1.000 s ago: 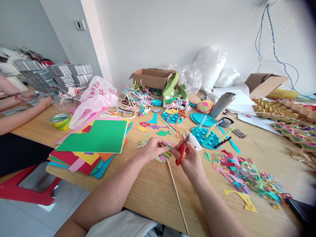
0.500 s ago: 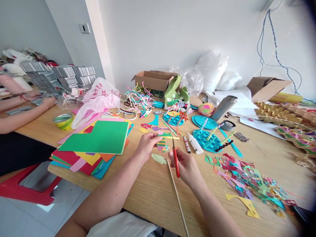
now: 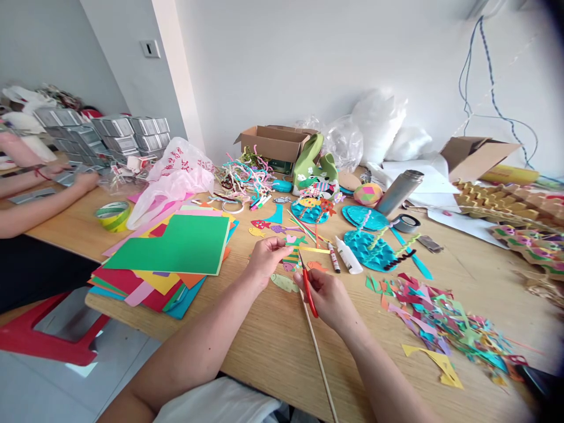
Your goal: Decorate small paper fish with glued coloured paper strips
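Observation:
My left hand [image 3: 268, 258] pinches the end of a narrow yellow paper strip [image 3: 315, 251], which points to the right. Red-handled scissors [image 3: 309, 289] are gripped in my right hand [image 3: 326, 299], their blades at the strip close to my left fingertips. Below the strip lie paper fish: a green striped one [image 3: 291, 254], a pale green one [image 3: 284, 282] and an orange one [image 3: 316, 267]. A thin wooden stick [image 3: 318, 358] runs from under my right hand toward the table's front edge.
Coloured paper sheets [image 3: 176, 244] are stacked at left. A white glue bottle [image 3: 348, 257] and a marker [image 3: 333, 258] lie right of my hands, near blue egg-tray discs [image 3: 368, 252]. Paper scraps [image 3: 453, 329] cover the right side. Another person's hands [image 3: 86, 181] work at far left.
The scissors have shifted left along the yellow strip, their blades now nearer my left fingers. The strip has tilted slightly downward to the right. My left hand has barely moved.

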Motion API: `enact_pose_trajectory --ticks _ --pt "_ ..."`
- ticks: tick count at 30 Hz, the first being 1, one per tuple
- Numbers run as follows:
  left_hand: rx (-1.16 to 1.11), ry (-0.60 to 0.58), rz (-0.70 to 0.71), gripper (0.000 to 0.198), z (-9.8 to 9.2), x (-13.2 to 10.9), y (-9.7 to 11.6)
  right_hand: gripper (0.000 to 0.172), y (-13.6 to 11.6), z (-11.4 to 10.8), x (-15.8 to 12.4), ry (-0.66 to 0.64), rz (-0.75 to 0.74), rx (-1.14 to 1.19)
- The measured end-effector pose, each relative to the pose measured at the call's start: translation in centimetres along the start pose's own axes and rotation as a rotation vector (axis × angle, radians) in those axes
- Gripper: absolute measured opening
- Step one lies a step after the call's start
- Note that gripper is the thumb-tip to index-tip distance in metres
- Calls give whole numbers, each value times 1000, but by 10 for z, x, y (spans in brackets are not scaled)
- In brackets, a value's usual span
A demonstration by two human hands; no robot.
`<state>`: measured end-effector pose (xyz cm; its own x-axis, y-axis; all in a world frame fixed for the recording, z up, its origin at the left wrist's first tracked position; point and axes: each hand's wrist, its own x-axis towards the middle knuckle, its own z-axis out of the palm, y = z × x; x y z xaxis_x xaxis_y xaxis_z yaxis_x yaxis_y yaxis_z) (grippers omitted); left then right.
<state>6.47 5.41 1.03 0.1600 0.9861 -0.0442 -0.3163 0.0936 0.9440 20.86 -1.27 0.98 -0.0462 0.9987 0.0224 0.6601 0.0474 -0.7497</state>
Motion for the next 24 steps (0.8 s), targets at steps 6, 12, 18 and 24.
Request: enact_pose_trajectory --ticks 6,12,18,24 --pt "41 -3 39 16 0 0 -2 52 0 0 -1 40 -10 -40" --pt "21 -22 21 17 1 -1 0 54 2 1 0 71 -21 -52" --pt "-12 -45 5 16 2 -2 -1 53 3 1 0 56 -12 -33" --pt "-32 -54 -23 17 2 -2 -3 55 5 2 1 54 -2 -30"
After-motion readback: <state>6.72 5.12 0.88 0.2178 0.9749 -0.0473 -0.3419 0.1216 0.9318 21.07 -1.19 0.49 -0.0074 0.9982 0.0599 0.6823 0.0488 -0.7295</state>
